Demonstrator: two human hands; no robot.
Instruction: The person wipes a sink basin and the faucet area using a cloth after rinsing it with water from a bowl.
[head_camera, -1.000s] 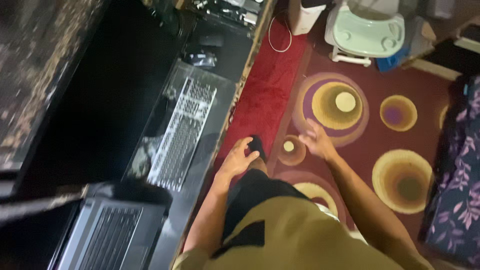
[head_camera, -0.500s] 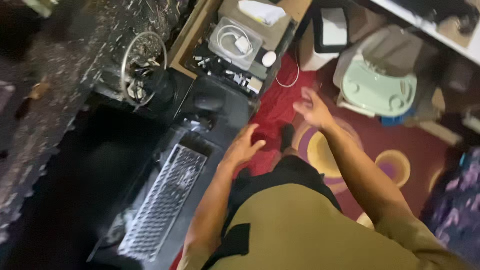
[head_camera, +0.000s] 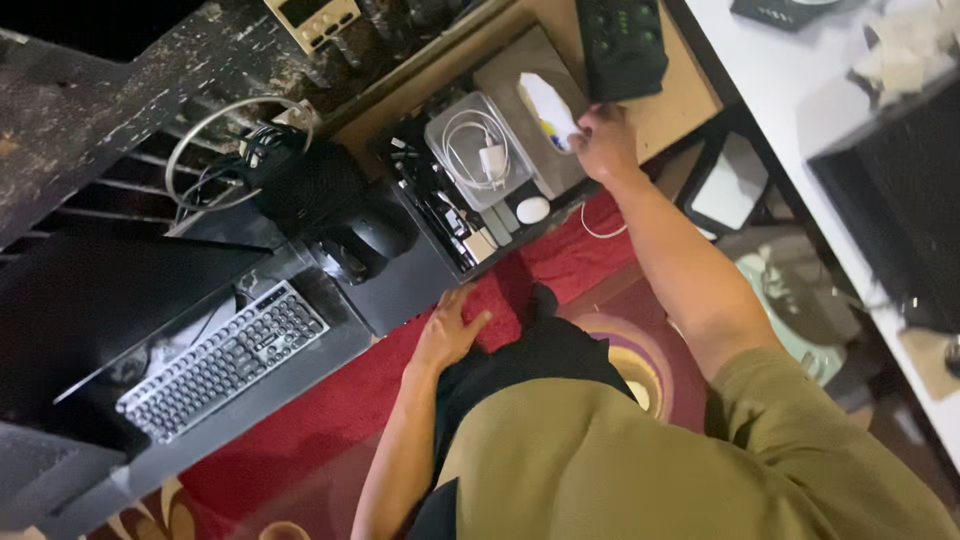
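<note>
My right hand, fingers curled shut on the tissue box edge, is nearer; left hand rests open, well apart.

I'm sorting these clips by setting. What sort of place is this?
Probably a home computer corner. A keyboard lies on a dark desk, a clear box of white cable sits nearby, and a patterned red carpet covers the floor.

A grey tissue box with a white tissue lay just right of a clear plastic box holding a white charger.
</note>
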